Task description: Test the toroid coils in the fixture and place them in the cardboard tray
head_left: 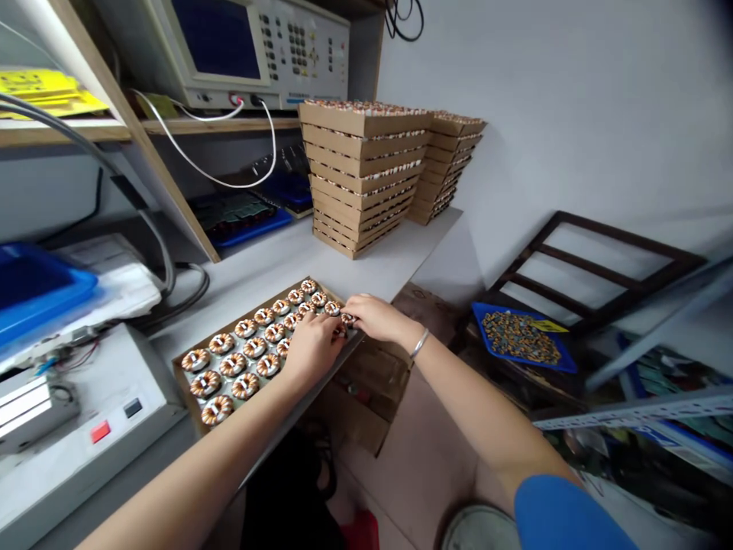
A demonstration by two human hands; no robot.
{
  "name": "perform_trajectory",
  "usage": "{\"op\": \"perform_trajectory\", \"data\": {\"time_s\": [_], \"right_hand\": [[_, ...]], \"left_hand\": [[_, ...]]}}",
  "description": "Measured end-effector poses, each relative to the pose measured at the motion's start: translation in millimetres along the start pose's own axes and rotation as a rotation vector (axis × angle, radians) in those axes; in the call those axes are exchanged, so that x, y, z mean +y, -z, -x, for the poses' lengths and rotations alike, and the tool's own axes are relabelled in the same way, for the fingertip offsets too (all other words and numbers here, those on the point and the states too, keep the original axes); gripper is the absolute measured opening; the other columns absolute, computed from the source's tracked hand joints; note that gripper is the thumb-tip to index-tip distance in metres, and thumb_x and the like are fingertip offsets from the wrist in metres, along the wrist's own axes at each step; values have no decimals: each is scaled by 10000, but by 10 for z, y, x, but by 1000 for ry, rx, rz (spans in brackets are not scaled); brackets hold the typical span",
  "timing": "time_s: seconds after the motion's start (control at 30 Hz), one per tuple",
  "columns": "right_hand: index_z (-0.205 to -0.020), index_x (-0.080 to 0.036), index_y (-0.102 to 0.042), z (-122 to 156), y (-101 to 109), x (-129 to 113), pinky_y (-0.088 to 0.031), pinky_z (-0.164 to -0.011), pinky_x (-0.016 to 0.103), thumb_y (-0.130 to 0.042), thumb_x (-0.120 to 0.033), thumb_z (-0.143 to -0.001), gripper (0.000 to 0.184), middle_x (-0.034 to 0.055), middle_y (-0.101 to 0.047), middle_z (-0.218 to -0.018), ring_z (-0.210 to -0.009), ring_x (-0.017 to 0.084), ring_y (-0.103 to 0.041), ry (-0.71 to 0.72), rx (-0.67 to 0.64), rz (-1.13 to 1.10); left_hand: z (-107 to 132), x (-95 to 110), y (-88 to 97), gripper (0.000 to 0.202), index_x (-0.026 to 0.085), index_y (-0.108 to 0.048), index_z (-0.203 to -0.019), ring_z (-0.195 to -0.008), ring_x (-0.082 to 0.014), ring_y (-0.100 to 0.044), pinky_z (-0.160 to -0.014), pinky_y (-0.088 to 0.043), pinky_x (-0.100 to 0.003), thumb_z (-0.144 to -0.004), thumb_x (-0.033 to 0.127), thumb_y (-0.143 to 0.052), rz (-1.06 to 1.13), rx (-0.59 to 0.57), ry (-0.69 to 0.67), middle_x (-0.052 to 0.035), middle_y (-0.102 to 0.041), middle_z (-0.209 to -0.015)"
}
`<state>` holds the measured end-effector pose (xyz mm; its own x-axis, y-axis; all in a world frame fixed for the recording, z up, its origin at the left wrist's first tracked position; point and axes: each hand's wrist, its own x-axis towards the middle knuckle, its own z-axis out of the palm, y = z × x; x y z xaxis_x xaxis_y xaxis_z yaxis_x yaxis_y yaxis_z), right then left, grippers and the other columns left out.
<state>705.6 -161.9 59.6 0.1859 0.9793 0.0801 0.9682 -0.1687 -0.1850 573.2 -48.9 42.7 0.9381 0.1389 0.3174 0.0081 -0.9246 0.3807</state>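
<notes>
A shallow cardboard tray (182,382) lies on the bench, filled with rows of copper-wound toroidal coils (245,386), each with a white strip across its middle. Over the tray's right end, my left hand (314,344) has its fingers bent down around a dark-looking coil (340,331), which they partly hide. Just beside it, at the tray's far right corner, my right hand (375,315) pinches another toroidal coil (347,318) between thumb and fingers. A silvery bracelet circles the right wrist.
Tall stacks of filled cardboard trays (363,160) stand behind on the bench (275,263). A bench instrument (309,57) sits on the shelf with white leads hanging down. At left is a grey machine (137,443) with a red button. A blue tray (564,363) of small parts rests on a chair.
</notes>
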Motion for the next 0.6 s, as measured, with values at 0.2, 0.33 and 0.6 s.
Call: {"op": "perform_trajectory", "data": {"time_s": [0.2, 0.33, 0.6], "right_hand": [[-1039, -139, -604, 4, -14, 62, -383, -885, 294, -588, -82, -772, 273, 64, -605, -992, -959, 164, -501, 46, 22, -109], [-1116, -159, -564, 51, 66, 3, -380, -901, 324, -584, -73, -762, 366, 69, -583, -1079, -1008, 181, -481, 19, 21, -84], [-953, -165, -634, 353, 111, -141, -414, -827, 323, -366, 14, -768, 371, 51, -614, -952, -895, 180, -500, -51, 41, -26]], "left_hand": [[36, 5, -53, 169, 152, -640, -843, -807, -239, -509, -774, -411, -396, -770, 253, -527, -39, 39, -2, -90, -662, -801], [52, -20, 24, 233, 158, -636, -949, -859, -233, -524, -810, -418, -395, -790, 293, -531, -33, 102, -3, -83, -675, -883], [1048, -36, 578, 179, 195, -635, -917, -865, -214, -576, -826, -452, -377, -793, 230, -510, -9, 175, 6, -70, -674, -950]]}}
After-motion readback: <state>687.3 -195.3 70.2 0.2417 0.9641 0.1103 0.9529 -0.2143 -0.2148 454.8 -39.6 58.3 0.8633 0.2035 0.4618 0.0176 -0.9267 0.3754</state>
